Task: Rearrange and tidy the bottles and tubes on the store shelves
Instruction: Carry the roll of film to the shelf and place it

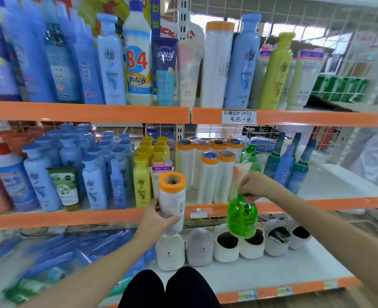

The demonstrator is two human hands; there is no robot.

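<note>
While the left hand (154, 221) wraps its grip round the upright white orange-capped roll (172, 202), the right hand (253, 185) pinches the translucent green pump bottle (242, 220), hanging upright just below the middle shelf (72, 217).

Upright white orange-rimmed roll (172, 201) beside hanging green pump bottle (242, 218).

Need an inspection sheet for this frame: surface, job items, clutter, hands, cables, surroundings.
Surface: orange-edged middle shelf, crowded with upright bottles.
Job's things: white roll with orange cap and green pump bottle, both held in front of the shelf edge.
Clutter: blue packets piled loosely on the bottom shelf; plush slippers beside them.
Grippers: left hand grips the roll; right hand holds the bottle by its pump.
Cables: nothing seen.
Surroundings: wire-grid backing; handwritten price tag.
</note>
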